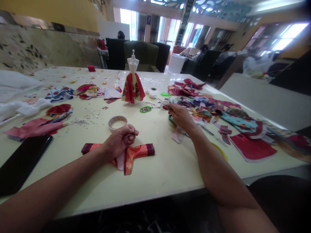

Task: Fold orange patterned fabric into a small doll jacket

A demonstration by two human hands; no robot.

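My left hand (121, 139) is closed, fingers curled in, and rests over a small orange and maroon doll garment (139, 151) on the table; whatever its fingers hold is too small to make out. Farther right and forward, my right hand (178, 113) has its fingers pinched together beside a small white round item (164, 104); what is between the fingertips is unclear. A roll of tape (117, 122) lies just behind my left hand. Between and beyond the hands sits a green dish (145, 109) of small shiny pieces.
A small white mannequin (133, 64) in a red and cream skirt stands at the back. Fabric scraps (245, 123) cover the right side of the table (170, 174). At left lie a black phone (23, 161) and a pink garment (36, 126). Chairs stand behind.
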